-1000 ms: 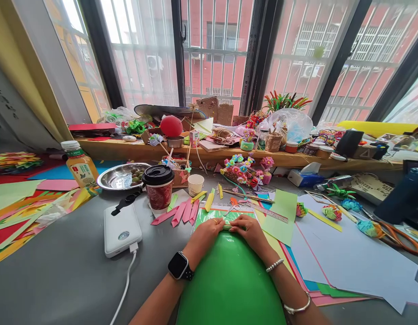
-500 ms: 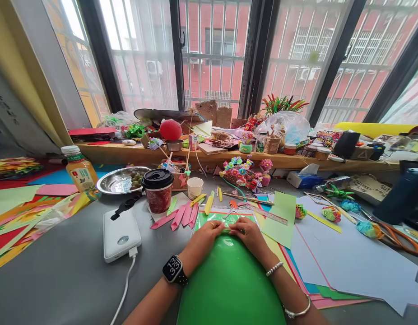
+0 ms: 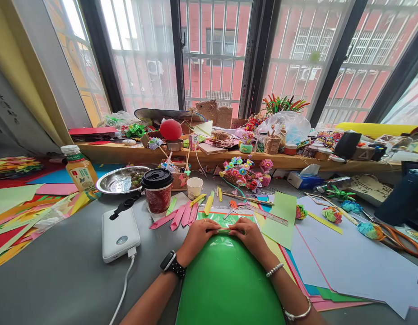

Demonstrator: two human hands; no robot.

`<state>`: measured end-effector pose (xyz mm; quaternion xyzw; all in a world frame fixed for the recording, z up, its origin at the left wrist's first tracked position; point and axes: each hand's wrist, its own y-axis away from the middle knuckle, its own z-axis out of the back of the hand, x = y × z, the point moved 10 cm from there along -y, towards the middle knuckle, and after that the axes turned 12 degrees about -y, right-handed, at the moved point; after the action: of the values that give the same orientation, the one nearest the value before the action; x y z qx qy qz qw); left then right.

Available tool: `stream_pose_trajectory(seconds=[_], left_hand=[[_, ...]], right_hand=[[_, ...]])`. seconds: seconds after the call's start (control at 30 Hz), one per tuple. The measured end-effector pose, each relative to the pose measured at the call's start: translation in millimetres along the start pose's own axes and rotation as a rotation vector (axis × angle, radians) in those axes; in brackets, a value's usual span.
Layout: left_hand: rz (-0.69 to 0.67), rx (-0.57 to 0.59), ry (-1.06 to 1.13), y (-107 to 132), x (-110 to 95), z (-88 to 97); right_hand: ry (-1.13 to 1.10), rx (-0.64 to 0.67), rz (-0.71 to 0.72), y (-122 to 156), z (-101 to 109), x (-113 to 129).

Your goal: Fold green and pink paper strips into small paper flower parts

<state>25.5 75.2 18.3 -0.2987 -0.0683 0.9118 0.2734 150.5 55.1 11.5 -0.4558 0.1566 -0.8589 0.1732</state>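
A glossy green sheet (image 3: 229, 280) stretches from the table's front edge up under both hands. My left hand (image 3: 202, 234) pinches the left end of a narrow folded paper strip (image 3: 224, 231) that lies across the sheet. At its right end, my right hand (image 3: 244, 232) presses the same strip between thumb and fingers. The fingers cover much of the strip, so its full shape is hidden. Just beyond the fingertips lie scissors (image 3: 232, 209) and a clear ruler (image 3: 268, 215). Folded pink paper pieces (image 3: 177, 216) rest left of my left hand.
On the left stand a lidded coffee cup (image 3: 157, 194), a white power bank (image 3: 121, 234) with a cable, a metal plate (image 3: 109, 183) and a drink bottle (image 3: 81, 171). White paper sheets (image 3: 351, 257) and orange-handled scissors (image 3: 401, 241) lie right. Craft flowers (image 3: 241, 174) sit behind.
My left hand has shifted slightly left and its wrist has turned, tilting the watch face away. My right hand stays nearly in place at the strip.
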Motion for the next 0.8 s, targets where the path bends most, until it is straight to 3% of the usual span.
stream_pose_trajectory(seconds=[0.17, 0.43, 0.6, 0.8], left_hand=[[-0.059, -0.02, -0.098, 2.5, -7.4, 0.6], [-0.242, 0.058, -0.638, -0.5, -44.1, -16.9], [-0.233, 0.099, -0.6, -8.6, -47.9, -30.6], [-0.227, 0.086, -0.619, -2.5, -49.2, -29.3]], right_hand=[[0.007, -0.006, -0.004, 0.1, 0.5, 2.0], [0.069, -0.014, 0.021, 0.2, -1.9, 1.5], [0.11, -0.004, 0.054, 0.3, -3.5, 2.8], [0.166, -0.002, 0.078, 3.1, -3.9, 10.0]])
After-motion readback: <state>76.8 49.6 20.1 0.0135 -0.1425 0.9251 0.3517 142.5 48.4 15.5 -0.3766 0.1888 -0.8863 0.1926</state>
